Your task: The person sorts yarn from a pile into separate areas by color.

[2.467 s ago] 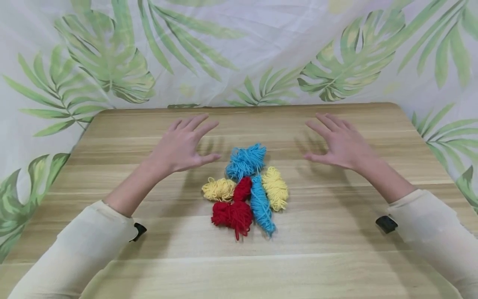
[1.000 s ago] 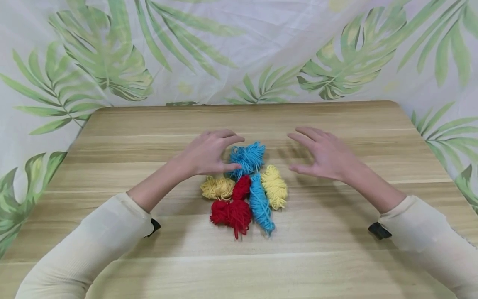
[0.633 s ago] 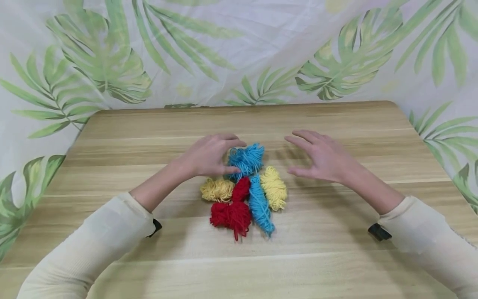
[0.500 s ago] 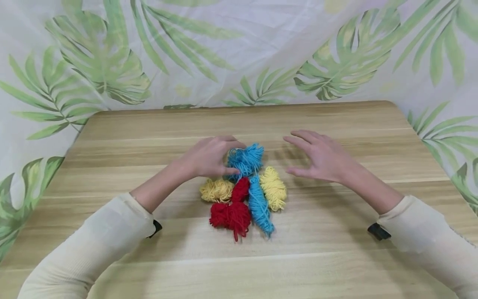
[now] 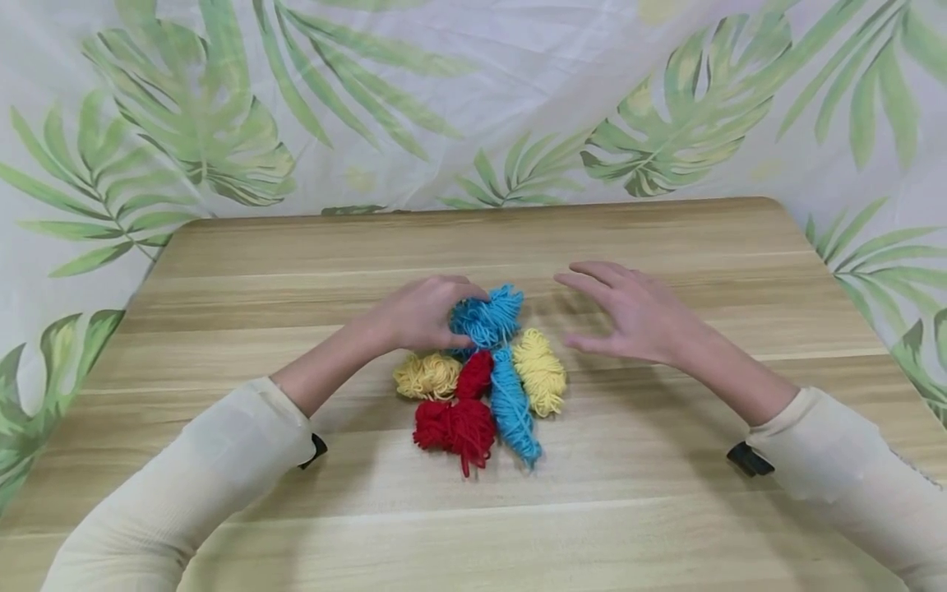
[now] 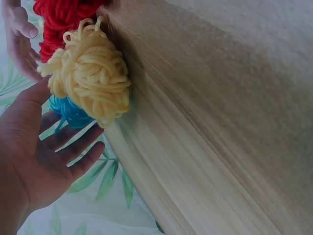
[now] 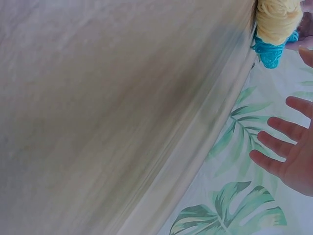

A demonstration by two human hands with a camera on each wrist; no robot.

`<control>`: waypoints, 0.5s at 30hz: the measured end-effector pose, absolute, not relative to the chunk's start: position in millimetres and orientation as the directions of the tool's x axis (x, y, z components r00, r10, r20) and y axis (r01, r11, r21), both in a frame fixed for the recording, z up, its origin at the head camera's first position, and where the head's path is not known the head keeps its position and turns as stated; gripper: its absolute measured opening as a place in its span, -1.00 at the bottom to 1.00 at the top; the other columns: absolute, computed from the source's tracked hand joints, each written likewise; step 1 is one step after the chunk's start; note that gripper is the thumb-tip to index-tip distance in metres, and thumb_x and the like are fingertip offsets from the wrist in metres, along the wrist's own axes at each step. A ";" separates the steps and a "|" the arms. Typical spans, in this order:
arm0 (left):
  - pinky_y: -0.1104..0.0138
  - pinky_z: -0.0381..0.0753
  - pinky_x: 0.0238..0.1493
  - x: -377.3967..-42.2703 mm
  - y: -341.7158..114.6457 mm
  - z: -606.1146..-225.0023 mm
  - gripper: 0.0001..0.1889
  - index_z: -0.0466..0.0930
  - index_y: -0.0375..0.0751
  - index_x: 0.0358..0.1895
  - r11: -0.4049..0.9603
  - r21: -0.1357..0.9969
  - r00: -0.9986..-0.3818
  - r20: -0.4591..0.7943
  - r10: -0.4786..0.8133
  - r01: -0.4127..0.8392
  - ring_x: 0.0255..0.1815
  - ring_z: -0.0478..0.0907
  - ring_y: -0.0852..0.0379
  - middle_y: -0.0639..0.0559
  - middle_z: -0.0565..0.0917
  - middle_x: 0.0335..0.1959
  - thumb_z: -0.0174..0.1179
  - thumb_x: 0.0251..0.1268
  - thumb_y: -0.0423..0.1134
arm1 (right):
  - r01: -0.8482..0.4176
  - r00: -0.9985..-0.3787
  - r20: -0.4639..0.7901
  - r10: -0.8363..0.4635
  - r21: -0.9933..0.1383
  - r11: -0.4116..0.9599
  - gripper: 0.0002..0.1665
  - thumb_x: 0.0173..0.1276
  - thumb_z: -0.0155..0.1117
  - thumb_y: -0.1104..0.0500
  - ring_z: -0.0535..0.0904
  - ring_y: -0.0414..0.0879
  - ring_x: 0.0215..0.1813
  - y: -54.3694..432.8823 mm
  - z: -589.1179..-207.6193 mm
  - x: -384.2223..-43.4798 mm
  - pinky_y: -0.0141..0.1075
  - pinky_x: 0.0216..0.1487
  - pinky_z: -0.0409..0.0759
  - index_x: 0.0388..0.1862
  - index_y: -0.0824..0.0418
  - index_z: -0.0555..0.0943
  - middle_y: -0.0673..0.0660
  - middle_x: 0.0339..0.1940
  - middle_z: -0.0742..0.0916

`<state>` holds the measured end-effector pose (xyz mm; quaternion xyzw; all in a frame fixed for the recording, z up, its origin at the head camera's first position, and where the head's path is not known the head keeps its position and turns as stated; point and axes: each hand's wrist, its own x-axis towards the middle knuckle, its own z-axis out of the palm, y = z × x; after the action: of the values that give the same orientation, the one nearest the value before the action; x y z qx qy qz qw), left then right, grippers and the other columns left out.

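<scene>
Small bundles of yarn lie in a cluster at the middle of the table. My left hand [image 5: 425, 314] is at the far blue yarn bundle [image 5: 488, 316], thumb on its near side and index finger along its far side. In the left wrist view the left hand's fingers [image 6: 80, 147] look spread and fairly straight; whether they touch the yarn is unclear. A second blue bundle [image 5: 514, 411] lies nearer, beside a pale yellow one [image 5: 540, 374]. Two red bundles [image 5: 455, 427] and a darker yellow one [image 5: 427, 376] are on the left. My right hand [image 5: 639, 316] hovers right of the cluster, fingers apart, holding nothing.
The wooden table [image 5: 473, 534] has a far edge against a white cloth [image 5: 518, 74] printed with green leaves. Dark wrist pieces [image 5: 750, 459] show under both pale sleeves.
Both hands have come inward and nearer from wide apart. The left hand has reached the far blue bundle and its thumb and index finger have drawn in slightly. The yarn stays in place.
</scene>
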<state>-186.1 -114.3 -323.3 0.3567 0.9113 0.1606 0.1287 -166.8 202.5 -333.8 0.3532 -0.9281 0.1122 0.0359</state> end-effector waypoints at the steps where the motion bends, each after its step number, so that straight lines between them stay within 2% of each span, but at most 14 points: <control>1: -0.04 0.52 0.37 -186.4 -114.2 -323.9 -0.34 0.54 -0.29 0.38 0.691 0.388 -0.711 -0.117 0.693 0.609 0.37 0.51 -0.21 -0.25 0.57 0.36 0.51 0.22 -0.19 | -0.667 -0.745 0.147 -0.651 -0.185 0.722 -0.02 0.30 0.37 -0.32 0.43 0.35 0.46 201.8 -333.6 -166.2 0.33 0.32 0.46 0.56 0.12 0.39 0.32 0.51 0.48; 6: -0.01 0.49 0.40 -187.1 -114.9 -327.1 -0.39 0.55 -0.36 0.33 0.677 0.405 -0.708 -0.096 0.700 0.614 0.39 0.51 -0.20 -0.24 0.61 0.32 0.48 0.22 -0.26 | -0.681 -0.731 0.144 -0.666 -0.196 0.705 -0.01 0.31 0.38 -0.33 0.43 0.34 0.46 197.7 -333.3 -163.7 0.30 0.36 0.44 0.56 0.15 0.40 0.33 0.50 0.48; 15: 0.00 0.59 0.29 -186.4 -117.0 -328.9 -0.47 0.59 -0.37 0.28 0.667 0.430 -0.715 -0.069 0.696 0.609 0.30 0.59 -0.16 -0.23 0.66 0.25 0.44 0.22 -0.34 | -0.701 -0.712 0.148 -0.687 -0.215 0.680 -0.01 0.31 0.39 -0.31 0.43 0.33 0.46 189.7 -332.3 -163.0 0.28 0.40 0.42 0.58 0.14 0.37 0.33 0.51 0.48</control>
<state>-186.4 -117.0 -328.9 0.3601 0.9058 0.1919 0.1142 -163.0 189.7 -332.3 0.3788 -0.9161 0.1288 0.0272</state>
